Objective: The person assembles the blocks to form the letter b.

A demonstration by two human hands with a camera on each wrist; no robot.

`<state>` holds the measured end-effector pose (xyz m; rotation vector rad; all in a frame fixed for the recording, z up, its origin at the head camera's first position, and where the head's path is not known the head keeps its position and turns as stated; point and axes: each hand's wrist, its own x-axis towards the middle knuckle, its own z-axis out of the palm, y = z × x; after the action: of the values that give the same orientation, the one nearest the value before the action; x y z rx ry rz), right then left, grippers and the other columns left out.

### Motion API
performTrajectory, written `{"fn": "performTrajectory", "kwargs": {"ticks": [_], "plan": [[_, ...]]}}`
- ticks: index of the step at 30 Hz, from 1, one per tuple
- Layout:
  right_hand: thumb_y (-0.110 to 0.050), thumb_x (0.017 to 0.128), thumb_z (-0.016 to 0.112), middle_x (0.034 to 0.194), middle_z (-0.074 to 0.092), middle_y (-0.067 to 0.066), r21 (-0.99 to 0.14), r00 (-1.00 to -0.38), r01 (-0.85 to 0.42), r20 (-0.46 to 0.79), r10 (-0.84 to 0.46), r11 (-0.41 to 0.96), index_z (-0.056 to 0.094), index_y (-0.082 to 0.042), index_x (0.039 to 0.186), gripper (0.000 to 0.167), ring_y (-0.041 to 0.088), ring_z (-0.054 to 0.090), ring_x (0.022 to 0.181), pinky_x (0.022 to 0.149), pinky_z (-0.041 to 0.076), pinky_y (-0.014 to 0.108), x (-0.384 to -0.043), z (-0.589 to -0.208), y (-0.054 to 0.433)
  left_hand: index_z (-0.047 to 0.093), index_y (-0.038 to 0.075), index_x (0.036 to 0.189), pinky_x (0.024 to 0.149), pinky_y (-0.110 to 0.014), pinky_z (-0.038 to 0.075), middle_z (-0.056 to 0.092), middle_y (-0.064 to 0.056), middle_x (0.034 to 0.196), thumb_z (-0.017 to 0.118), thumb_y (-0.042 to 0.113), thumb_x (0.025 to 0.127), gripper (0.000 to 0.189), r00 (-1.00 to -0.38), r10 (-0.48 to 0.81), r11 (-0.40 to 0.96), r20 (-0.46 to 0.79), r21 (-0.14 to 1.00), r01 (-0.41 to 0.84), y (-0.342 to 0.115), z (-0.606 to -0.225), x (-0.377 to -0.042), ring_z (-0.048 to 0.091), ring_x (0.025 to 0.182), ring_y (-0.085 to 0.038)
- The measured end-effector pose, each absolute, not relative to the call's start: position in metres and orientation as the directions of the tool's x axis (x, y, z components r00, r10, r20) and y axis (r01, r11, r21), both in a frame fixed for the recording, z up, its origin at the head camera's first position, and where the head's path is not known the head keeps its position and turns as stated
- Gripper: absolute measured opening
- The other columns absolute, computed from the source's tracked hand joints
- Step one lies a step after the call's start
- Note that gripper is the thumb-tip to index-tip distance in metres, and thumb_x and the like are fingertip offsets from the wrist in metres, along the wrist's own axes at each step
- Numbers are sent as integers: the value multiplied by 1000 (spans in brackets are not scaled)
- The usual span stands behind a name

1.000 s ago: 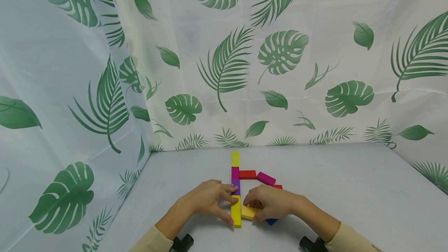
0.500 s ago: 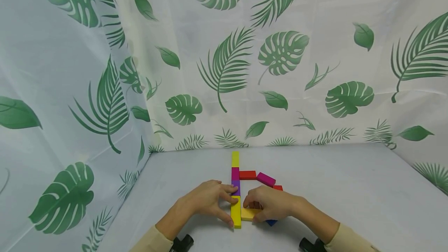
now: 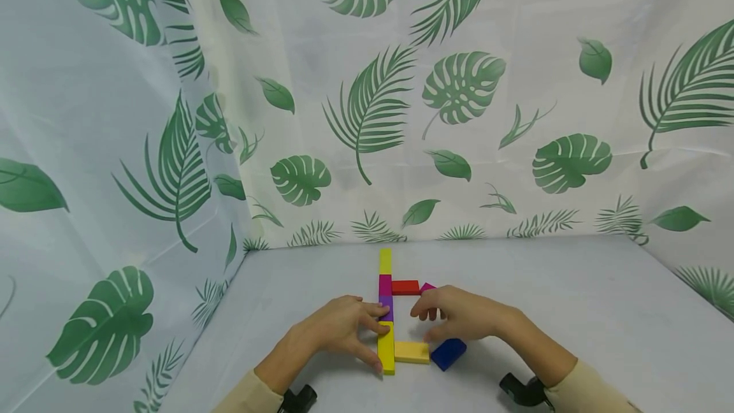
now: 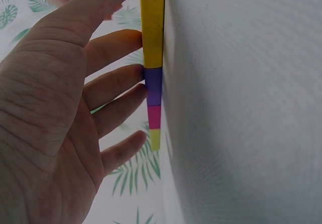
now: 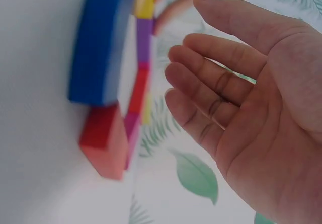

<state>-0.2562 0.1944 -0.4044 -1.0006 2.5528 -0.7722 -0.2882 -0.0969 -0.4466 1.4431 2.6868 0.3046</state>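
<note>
My left hand [image 3: 344,327] rests along the left side of a straight column of blocks, its fairly straight fingertips touching the long yellow block [image 3: 387,352] and the purple block [image 3: 387,308]. Beyond them lie a magenta block [image 3: 385,285] and a light-yellow block [image 3: 385,261]. My right hand [image 3: 467,314] hovers with loosely bent fingers and nothing in them, as the right wrist view confirms. Below it, a pale yellow block [image 3: 411,352] extends right from the column's near end, beside a slanted blue block [image 3: 449,354]. A red block [image 5: 105,141] is hidden under this hand in the head view.
At the column's upper right, another red block [image 3: 405,287] leads to a second magenta block [image 3: 427,287], partly covered by the right hand. All lie on a white-covered table [image 3: 309,273]. A leaf-patterned curtain [image 3: 493,164] hangs behind and at both sides.
My right hand has let go of the pale yellow block and moved up and right, uncovering the blue block. That block was slid against the column earlier. The left hand stays put.
</note>
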Motion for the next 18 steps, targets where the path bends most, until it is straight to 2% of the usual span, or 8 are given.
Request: {"fn": "performTrajectory", "kwargs": {"ticks": [4,7,11,18], "plan": [[-25,93,80,113,73,0,-594,-720,-538,-44,-692,598,72,-15,125,34,22,65,100,87,62,34,-259,-398,204,72,34,130,118,-45,44,60,14,148,76,79,72,74,-563,827,546,14,224,807,-96,-447,-288,53,140,-2],[-21,92,80,113,73,1,-601,-718,-535,-46,-695,593,73,-15,124,33,23,65,100,85,61,29,-259,-397,208,72,35,131,118,-45,44,60,15,148,76,80,72,74,-566,825,549,12,225,805,-96,-447,-288,53,140,-2],[-16,86,86,107,73,-5,-598,-726,-493,-118,-678,632,75,-20,117,33,19,64,97,79,58,22,-255,-398,209,72,35,131,119,-45,44,59,15,148,75,80,72,74,-569,822,553,11,225,802,-96,-446,-288,53,140,-2],[-14,76,93,96,67,-15,-531,-720,-466,-237,-653,707,74,-31,102,37,11,59,91,78,54,23,-252,-405,206,71,36,131,118,-45,45,59,16,149,76,79,72,73,-577,816,561,6,232,795,-96,-446,-287,53,140,-2]]}}
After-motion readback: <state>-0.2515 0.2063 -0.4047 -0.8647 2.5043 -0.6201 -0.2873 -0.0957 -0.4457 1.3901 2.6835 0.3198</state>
